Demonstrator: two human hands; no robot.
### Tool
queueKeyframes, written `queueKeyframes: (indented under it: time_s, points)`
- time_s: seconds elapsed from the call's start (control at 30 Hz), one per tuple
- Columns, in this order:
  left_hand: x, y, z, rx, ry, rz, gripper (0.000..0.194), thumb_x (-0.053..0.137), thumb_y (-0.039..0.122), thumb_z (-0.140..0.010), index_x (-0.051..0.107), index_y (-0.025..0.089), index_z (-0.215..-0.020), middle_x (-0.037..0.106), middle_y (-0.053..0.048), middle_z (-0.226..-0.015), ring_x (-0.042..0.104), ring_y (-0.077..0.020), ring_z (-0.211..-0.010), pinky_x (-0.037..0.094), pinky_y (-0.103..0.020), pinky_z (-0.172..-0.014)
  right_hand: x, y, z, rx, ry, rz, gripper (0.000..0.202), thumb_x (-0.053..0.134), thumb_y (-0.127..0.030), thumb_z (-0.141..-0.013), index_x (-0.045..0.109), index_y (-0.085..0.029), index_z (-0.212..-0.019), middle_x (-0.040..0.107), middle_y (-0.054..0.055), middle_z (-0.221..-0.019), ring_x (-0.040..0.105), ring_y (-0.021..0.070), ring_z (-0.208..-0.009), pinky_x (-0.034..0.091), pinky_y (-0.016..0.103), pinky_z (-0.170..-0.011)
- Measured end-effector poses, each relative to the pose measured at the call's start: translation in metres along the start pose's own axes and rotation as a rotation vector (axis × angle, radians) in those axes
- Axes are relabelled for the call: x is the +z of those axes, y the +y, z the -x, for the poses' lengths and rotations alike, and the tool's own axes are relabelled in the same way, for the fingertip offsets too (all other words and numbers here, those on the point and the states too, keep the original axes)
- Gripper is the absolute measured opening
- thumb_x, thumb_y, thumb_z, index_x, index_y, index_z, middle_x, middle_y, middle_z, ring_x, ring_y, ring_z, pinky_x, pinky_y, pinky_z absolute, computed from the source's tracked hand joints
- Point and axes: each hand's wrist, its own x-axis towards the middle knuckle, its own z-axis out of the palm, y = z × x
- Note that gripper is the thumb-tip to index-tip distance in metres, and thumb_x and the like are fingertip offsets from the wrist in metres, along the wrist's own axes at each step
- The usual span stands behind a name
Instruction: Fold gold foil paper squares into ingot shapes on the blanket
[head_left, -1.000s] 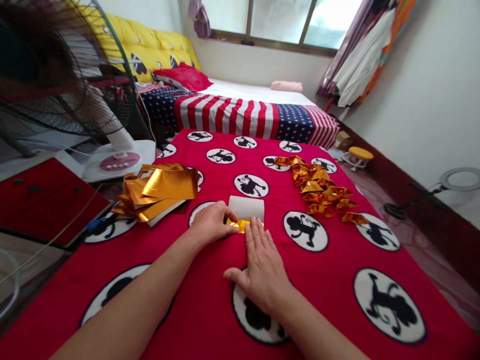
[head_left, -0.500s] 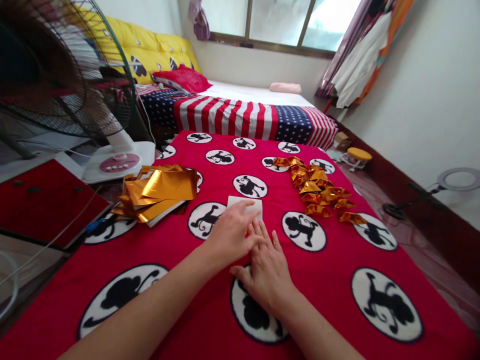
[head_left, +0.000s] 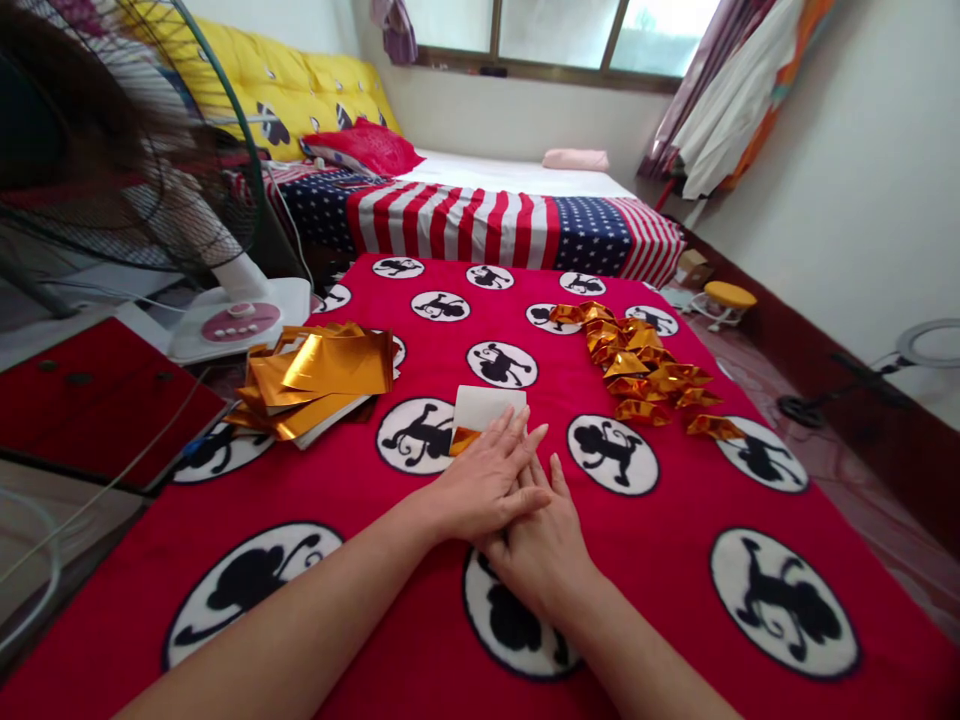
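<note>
A sheet of gold foil paper lies on the red tablecloth, its white back facing up at the far part and a strip of gold showing lower left. My left hand is flat with fingers stretched out, resting over the sheet's near part and across the fingers of my right hand. Beneath it, my right hand lies palm down, fingers extended. The hands hide the near part of the sheet. To the left sits a loose stack of gold foil paper. Several folded gold foil ingots are heaped at the right.
The red cloth carries white circles with black monkey figures. An electric fan stands at the left, above a dark red panel. Beyond the table is a bed; a yellow stool and a ring light stand at right.
My left hand has flattened and come down over the right fingers, where its fingers were bent before. A gold strip of the sheet now shows. The view has shifted slightly.
</note>
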Motion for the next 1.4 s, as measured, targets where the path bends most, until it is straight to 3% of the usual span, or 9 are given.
queueKeyframes:
  time_s: [0.17,0.33,0.53,0.77,0.87,0.97,1.17,1.3,1.4]
  points:
    - [0.002,-0.010,0.004,-0.139,0.047,-0.149,0.079,0.028,0.066,-0.091,0.019,0.018,-0.153,0.007,-0.011,-0.162,0.004,-0.0279,-0.149,0.011,-0.048,-0.121,-0.002,0.001,-0.001,0.044,-0.039,0.001,0.084,0.047,-0.056,-0.087,0.018,-0.014,-0.154,0.015,0.012,-0.160,0.014,0.0300,-0.148,0.012,0.052,-0.118]
    - [-0.003,-0.023,0.006,-0.257,0.101,-0.286,0.070,0.029,0.058,-0.095,0.029,0.016,-0.151,0.016,-0.011,-0.160,0.007,-0.0315,-0.149,0.015,-0.052,-0.119,-0.001,0.002,0.000,0.038,-0.050,0.020,0.093,0.045,-0.069,-0.084,0.027,-0.006,-0.150,0.017,0.018,-0.158,0.012,0.0312,-0.148,0.008,0.053,-0.118]
    - [-0.006,-0.037,0.008,-0.352,0.171,-0.386,0.057,0.036,0.041,-0.096,0.033,0.020,-0.149,0.019,-0.010,-0.160,0.012,-0.0314,-0.148,0.015,-0.055,-0.118,-0.004,0.004,0.000,0.037,-0.066,0.020,0.090,0.044,-0.067,-0.086,0.026,-0.009,-0.151,0.020,0.017,-0.158,0.014,0.0292,-0.148,0.012,0.052,-0.118]
    - [-0.004,-0.035,0.007,-0.370,0.186,-0.407,0.058,0.036,0.041,-0.095,0.032,0.021,-0.149,0.020,-0.010,-0.160,0.015,-0.0319,-0.148,0.013,-0.056,-0.118,-0.005,0.011,-0.006,0.250,0.025,0.081,0.092,0.043,-0.067,-0.087,0.030,0.002,-0.147,0.017,0.025,-0.156,0.013,0.0353,-0.147,0.011,0.057,-0.115]
    - [-0.004,-0.034,0.007,-0.371,0.188,-0.412,0.058,0.036,0.040,-0.095,0.032,0.021,-0.150,0.020,-0.010,-0.160,0.015,-0.0323,-0.148,0.013,-0.056,-0.118,-0.004,0.004,-0.006,0.138,0.101,0.064,0.092,0.043,-0.066,-0.087,0.023,-0.002,-0.150,0.013,0.022,-0.158,0.007,0.0333,-0.148,0.007,0.057,-0.116]
    - [-0.005,-0.034,0.008,-0.366,0.180,-0.422,0.057,0.035,0.037,-0.095,0.033,0.020,-0.149,0.019,-0.010,-0.160,0.016,-0.0323,-0.147,0.013,-0.056,-0.118,-0.002,-0.002,-0.005,-0.071,0.018,0.010,0.088,0.041,-0.064,-0.088,0.022,-0.007,-0.152,0.016,0.016,-0.159,0.008,0.0274,-0.149,0.008,0.050,-0.118]
    - [-0.006,-0.036,0.008,-0.362,0.158,-0.414,0.058,0.034,0.041,-0.096,0.032,0.020,-0.150,0.018,-0.010,-0.160,0.014,-0.0322,-0.148,0.014,-0.056,-0.118,-0.006,0.019,-0.016,0.110,-0.028,0.003,0.079,0.040,-0.061,-0.091,0.034,-0.006,-0.148,0.025,0.019,-0.156,0.020,0.0297,-0.146,0.014,0.053,-0.116]
    - [-0.006,-0.037,0.007,-0.360,0.153,-0.404,0.058,0.035,0.042,-0.095,0.032,0.021,-0.150,0.018,-0.010,-0.160,0.013,-0.0325,-0.148,0.013,-0.057,-0.117,-0.012,0.039,-0.037,0.233,0.162,-0.173,0.054,0.040,-0.048,-0.095,0.057,-0.009,-0.130,0.051,0.020,-0.141,0.043,0.0311,-0.134,0.029,0.052,-0.110]
    - [-0.006,-0.038,0.008,-0.340,0.160,-0.398,0.058,0.036,0.042,-0.095,0.032,0.023,-0.150,0.018,-0.011,-0.160,0.013,-0.0322,-0.148,0.014,-0.057,-0.117,-0.009,0.047,-0.058,0.318,0.321,-0.508,0.045,0.051,-0.042,-0.090,0.059,-0.013,-0.124,0.069,0.015,-0.113,0.067,0.0240,-0.096,0.050,0.040,-0.088]
